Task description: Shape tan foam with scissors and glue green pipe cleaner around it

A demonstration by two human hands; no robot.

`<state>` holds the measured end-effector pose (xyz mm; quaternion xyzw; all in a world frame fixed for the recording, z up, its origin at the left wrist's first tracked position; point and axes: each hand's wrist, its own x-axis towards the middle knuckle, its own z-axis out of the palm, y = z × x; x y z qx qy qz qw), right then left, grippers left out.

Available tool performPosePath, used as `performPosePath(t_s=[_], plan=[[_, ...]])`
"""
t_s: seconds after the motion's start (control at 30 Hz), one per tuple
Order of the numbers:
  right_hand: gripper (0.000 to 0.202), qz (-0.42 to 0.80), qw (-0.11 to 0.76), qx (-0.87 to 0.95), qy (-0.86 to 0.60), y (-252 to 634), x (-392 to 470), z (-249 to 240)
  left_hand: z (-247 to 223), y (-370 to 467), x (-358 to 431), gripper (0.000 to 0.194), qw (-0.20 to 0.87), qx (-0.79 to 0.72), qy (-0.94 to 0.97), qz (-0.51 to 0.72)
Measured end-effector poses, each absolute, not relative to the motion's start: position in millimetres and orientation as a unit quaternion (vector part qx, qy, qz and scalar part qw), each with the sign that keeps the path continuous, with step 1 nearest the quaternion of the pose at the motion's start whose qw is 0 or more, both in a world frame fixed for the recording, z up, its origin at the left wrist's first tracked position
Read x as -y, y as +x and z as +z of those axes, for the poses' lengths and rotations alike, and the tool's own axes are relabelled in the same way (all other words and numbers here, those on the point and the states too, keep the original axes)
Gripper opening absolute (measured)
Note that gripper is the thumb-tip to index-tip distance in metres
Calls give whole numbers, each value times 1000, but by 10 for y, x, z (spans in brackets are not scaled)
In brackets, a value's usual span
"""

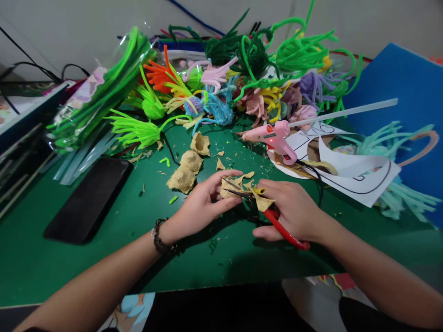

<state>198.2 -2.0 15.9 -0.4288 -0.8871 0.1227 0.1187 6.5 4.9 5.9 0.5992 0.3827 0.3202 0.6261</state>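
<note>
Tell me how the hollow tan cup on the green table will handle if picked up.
The tan cup is probably light for its size, as it looks thin-walled and hollow. It may tear easily: its rim looks ragged and tan scraps lie nearby. Its matte surface suggests it won't be slippery.

Viewed from my remote seat, the green table offers no word I can read. Dark, letter-like outlines run along the upper part of a curled white paper at right, but I cannot make out what they spell; another such mark and a long curved line show on its lower part. A pale label sits on the clear bag at left, any print on it too blurred for me to decipher.
</note>
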Motion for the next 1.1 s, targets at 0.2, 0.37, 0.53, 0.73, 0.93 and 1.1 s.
performPosePath(t_s=[0.2,0.37,0.53,0.73,0.93,1.1], plan=[[60,115,155,882,-430,1993,22,146,77,77,-34,40,617,-385,599,336],[59,100,180,879,-430,2001,24,123,63,71,-41,43,615,-389,601,332],[57,86,179,878,-436,2002,18,117,62,69,-52,44,608,-389,607,332],[59,88,127,882,-445,1988,13,128,27,21,-69,44,538,-425,651,327],[66,76,106,894,-430,1969,11,141,-29,3,-61,47,466,-437,705,309],[65,94,105,891,-431,1971,21,154,-37,24,-45,44,453,-442,708,313]])
